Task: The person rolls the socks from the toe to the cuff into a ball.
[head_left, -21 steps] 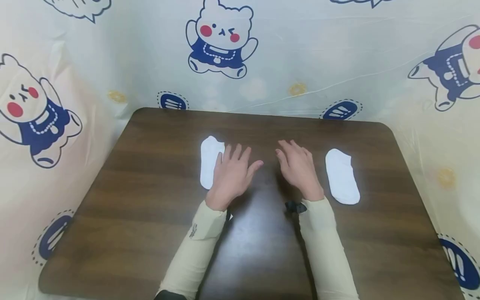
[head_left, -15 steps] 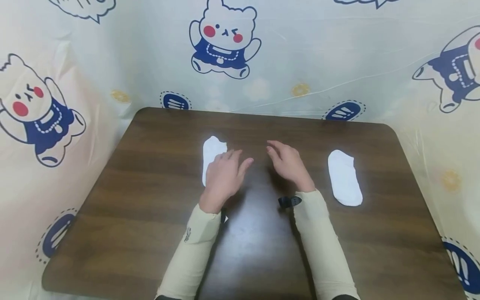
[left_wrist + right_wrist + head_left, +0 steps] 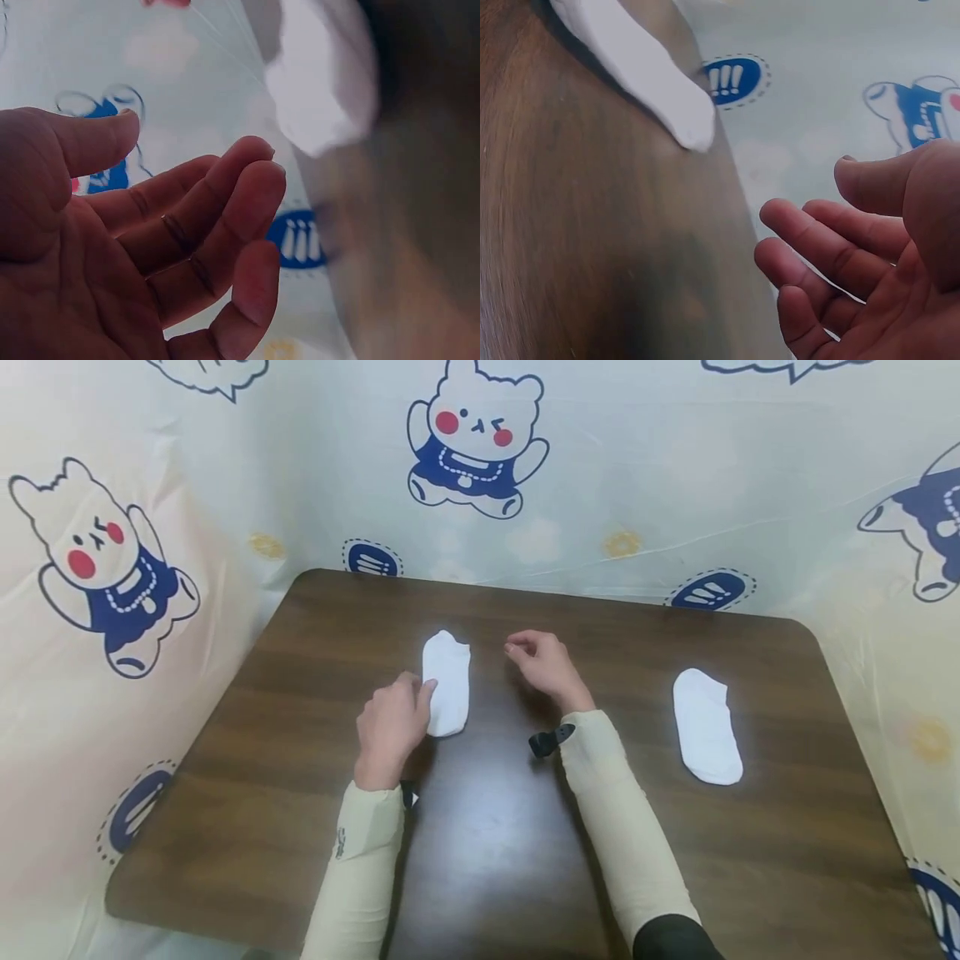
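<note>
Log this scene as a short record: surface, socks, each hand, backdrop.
Surface: brown wood-grain table
Left sock: white, lying on the table, near the left hand
Right sock: white, lying on the table, apart from both hands
Left hand: fingers loosely bent, holding nothing
Right hand: between the socks, fingers loosely bent, holding nothing
Backdrop: pale sheet with cartoon figures in blue

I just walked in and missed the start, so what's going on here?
A person is reaching over a brown table. Their left hand is at the edge of the left white sock, gripping nothing. Their right hand, also empty, is between that sock and the right white sock. Both socks lie on the table, and neither is held.
</note>
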`<state>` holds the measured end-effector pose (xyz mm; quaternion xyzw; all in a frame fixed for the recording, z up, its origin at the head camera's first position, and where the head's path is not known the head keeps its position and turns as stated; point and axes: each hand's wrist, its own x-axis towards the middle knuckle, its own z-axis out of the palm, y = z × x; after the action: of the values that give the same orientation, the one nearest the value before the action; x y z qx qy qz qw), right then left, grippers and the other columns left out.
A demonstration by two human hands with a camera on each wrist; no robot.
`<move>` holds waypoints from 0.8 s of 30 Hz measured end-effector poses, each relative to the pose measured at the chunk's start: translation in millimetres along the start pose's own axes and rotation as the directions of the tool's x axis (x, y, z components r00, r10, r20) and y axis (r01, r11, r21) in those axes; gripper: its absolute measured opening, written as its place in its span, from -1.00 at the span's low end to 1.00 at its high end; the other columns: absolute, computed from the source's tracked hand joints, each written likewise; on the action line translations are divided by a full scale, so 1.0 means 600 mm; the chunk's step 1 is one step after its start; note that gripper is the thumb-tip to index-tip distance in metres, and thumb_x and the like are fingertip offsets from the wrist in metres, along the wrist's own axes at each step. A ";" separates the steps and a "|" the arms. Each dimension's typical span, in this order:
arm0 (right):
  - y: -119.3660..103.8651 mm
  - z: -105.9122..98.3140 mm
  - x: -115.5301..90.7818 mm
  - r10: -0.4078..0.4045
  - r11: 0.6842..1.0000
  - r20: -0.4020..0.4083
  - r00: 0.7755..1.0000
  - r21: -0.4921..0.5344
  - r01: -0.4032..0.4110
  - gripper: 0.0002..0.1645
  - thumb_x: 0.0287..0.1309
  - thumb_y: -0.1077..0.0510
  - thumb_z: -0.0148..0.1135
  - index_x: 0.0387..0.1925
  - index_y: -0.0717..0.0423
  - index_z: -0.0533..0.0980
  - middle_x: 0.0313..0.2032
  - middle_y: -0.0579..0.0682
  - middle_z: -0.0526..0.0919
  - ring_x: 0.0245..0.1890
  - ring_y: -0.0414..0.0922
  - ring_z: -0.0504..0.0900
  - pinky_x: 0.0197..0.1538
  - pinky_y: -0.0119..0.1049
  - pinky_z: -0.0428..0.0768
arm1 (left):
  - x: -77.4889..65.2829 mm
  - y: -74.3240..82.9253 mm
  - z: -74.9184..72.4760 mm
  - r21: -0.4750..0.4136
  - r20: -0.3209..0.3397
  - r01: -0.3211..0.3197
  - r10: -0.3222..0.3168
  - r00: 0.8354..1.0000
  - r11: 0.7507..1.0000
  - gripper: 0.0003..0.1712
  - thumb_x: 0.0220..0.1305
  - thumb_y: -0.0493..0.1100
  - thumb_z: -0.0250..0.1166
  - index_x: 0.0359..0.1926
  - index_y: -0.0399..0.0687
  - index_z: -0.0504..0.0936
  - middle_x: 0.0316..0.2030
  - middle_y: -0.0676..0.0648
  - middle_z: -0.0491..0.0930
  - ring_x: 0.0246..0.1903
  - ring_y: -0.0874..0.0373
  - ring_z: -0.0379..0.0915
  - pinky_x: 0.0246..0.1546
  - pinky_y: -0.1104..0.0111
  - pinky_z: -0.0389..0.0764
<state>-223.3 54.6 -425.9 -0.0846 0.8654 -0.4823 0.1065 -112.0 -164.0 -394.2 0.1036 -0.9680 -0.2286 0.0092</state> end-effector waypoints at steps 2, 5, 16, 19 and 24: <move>0.001 0.009 0.007 0.023 1.000 0.000 1.000 -0.002 -0.023 -0.67 0.18 -0.10 0.12 -0.06 -0.12 0.51 -0.18 -0.20 0.54 -0.17 -0.16 0.46 -0.11 -0.13 0.46 | 0.001 -0.015 0.000 -0.016 0.013 0.032 -0.032 0.999 0.999 -0.43 0.29 0.23 -0.04 0.00 -0.13 0.49 -0.18 -0.17 0.57 -0.34 -0.09 0.49 -0.40 0.07 0.44; 0.000 0.021 0.019 0.050 0.999 -0.008 0.999 -0.002 -0.050 -0.70 0.17 -0.09 0.14 -0.08 -0.12 0.52 -0.21 -0.19 0.54 -0.20 -0.14 0.47 -0.15 -0.14 0.47 | -0.001 -0.029 0.001 -0.044 0.056 0.088 -0.086 0.995 0.995 -0.50 0.27 0.18 0.05 -0.05 -0.13 0.51 -0.27 -0.14 0.56 -0.39 -0.05 0.46 -0.44 0.15 0.43; -0.018 0.076 0.082 0.109 0.993 -0.079 0.991 -0.024 -0.111 -0.77 0.13 0.04 0.19 -0.21 0.05 0.58 -0.29 -0.07 0.58 -0.26 -0.12 0.51 -0.20 -0.19 0.48 | 0.002 -0.048 0.020 -0.124 0.188 0.184 -0.159 0.969 0.975 -0.56 0.11 0.12 0.27 -0.62 -0.15 0.63 -0.67 -0.07 0.49 -0.61 0.05 0.38 -0.56 0.28 0.36; -0.025 0.090 0.091 0.138 0.988 -0.087 0.987 -0.051 -0.143 -0.80 0.10 0.06 0.22 -0.29 0.08 0.61 -0.32 -0.04 0.58 -0.27 -0.09 0.50 -0.23 -0.17 0.48 | 0.004 -0.052 0.023 -0.167 0.229 0.216 -0.176 0.958 0.962 -0.56 0.09 0.10 0.30 -0.66 -0.17 0.64 -0.71 -0.07 0.50 -0.63 0.05 0.39 -0.57 0.28 0.38; -0.034 0.110 0.100 0.176 0.977 -0.062 0.982 -0.111 -0.182 -0.81 0.05 0.01 0.25 -0.49 0.05 0.60 -0.46 -0.03 0.57 -0.38 -0.05 0.50 -0.36 -0.16 0.46 | 0.009 -0.063 0.031 -0.206 0.252 0.251 -0.197 0.948 0.946 -0.67 0.07 0.02 0.35 -0.63 -0.13 0.66 -0.67 -0.04 0.55 -0.60 0.07 0.45 -0.54 0.29 0.41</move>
<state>-262.6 -24.8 -448.4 0.0004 0.8987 -0.4214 0.1219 -111.3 -190.0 -427.5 0.1848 -0.9104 -0.3516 -0.1159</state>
